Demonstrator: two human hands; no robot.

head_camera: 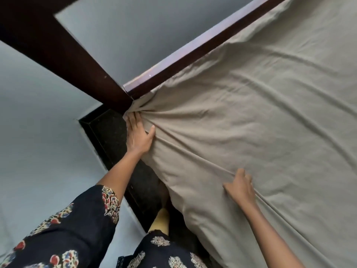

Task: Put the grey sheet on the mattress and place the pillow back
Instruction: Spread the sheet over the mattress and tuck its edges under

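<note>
The grey sheet (251, 117) covers the mattress and fills the right side of the head view, creased in long folds that fan out from the bed's corner. My left hand (138, 135) lies flat against the sheet at that corner, fingertips pushed into the bunched fabric beside the dark bedpost. My right hand (240, 187) rests on top of the sheet near the mattress edge, fingers curled around a raised fold. No pillow is in view. The mattress itself is hidden under the sheet.
A dark wooden headboard (202, 47) runs along the sheet's far edge and meets a dark post (63, 55) at the corner. Pale walls stand to the left and behind. A narrow strip of dark floor (119, 151) lies between wall and bed, where I stand.
</note>
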